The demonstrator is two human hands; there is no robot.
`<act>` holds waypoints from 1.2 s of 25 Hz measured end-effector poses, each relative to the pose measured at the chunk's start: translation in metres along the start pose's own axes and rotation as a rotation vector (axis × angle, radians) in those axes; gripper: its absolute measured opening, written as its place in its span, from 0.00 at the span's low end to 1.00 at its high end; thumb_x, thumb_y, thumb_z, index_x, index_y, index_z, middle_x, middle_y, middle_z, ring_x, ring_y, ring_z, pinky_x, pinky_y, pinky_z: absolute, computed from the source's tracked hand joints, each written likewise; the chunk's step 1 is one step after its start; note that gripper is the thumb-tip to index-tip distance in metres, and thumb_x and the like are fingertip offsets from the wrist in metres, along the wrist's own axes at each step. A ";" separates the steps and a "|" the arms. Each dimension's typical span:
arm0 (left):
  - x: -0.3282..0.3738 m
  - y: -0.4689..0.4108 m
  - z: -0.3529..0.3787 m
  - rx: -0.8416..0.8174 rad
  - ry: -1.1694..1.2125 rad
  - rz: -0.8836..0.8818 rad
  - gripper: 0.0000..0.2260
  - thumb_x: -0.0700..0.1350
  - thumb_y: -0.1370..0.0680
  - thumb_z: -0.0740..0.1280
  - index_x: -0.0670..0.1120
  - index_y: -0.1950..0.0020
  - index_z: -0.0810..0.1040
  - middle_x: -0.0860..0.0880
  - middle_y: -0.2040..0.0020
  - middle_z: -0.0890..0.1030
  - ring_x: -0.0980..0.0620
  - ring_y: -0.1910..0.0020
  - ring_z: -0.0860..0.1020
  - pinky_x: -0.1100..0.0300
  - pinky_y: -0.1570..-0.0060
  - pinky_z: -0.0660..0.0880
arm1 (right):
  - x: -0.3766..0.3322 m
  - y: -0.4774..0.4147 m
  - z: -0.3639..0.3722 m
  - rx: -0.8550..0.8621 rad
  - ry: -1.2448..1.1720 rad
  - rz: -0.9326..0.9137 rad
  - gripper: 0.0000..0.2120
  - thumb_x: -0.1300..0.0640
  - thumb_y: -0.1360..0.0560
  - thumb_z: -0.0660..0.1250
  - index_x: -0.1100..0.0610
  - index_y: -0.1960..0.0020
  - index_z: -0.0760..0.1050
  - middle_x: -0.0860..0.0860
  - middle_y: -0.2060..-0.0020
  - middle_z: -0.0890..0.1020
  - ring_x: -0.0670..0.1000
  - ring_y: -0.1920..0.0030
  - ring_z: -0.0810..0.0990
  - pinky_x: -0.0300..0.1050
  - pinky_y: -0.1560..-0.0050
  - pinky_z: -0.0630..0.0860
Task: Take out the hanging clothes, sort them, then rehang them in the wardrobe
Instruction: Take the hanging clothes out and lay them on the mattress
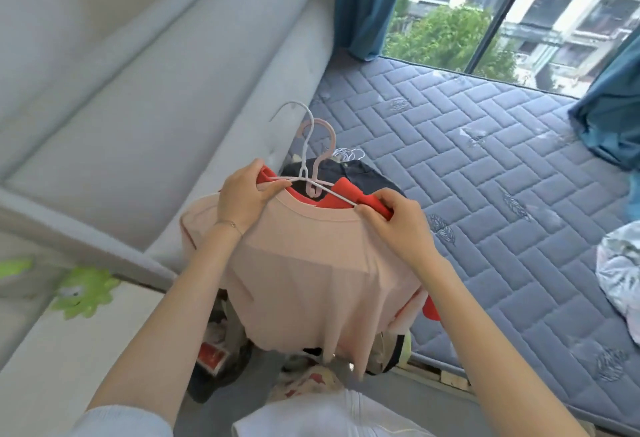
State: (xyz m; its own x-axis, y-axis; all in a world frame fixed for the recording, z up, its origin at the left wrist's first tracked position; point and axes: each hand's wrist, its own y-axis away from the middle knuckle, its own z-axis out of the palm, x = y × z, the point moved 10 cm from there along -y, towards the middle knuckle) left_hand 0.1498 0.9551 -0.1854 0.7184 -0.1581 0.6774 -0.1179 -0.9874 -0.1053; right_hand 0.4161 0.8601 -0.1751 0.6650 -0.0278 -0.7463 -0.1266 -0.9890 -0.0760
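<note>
Pink T-shirt (304,263) held up by both shoulders
Left hand (244,194) and right hand (398,225) each pinch a shoulder against the white hanger (304,159), fingers curled tight; the shirt hangs before a red garment (346,187), beside the mattress (485,176).

Quick tally: two grips, left grip (242,194) and right grip (398,220), one pale pink tee (311,263) in them. Two hangers between the grips: one white hanger (305,156), one pink hanger (333,138). One red top (341,190), one dark garment (367,173) just beyond, plus white hooks (346,152) too tangled to count. Two teal curtains (367,3), second curtain (609,117) off right. One green toy (85,292) left of the left grip.
</note>
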 end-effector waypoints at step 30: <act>-0.207 -0.290 0.376 -0.435 -0.310 0.025 0.19 0.53 0.20 0.62 0.42 0.35 0.70 0.38 0.39 0.76 0.36 0.41 0.73 0.44 0.45 0.71 | 0.372 -0.291 0.216 -0.103 0.384 0.339 0.17 0.43 0.22 0.60 0.56 0.48 0.77 0.55 0.51 0.82 0.60 0.48 0.78 0.55 0.50 0.74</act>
State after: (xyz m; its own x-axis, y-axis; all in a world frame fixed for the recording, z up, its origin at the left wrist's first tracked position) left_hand 0.2927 1.2725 -0.5692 0.8729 -0.2402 0.4248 -0.3634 -0.9009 0.2374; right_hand 0.5414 1.1692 -0.5741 0.8240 -0.3806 -0.4196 -0.3210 -0.9240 0.2077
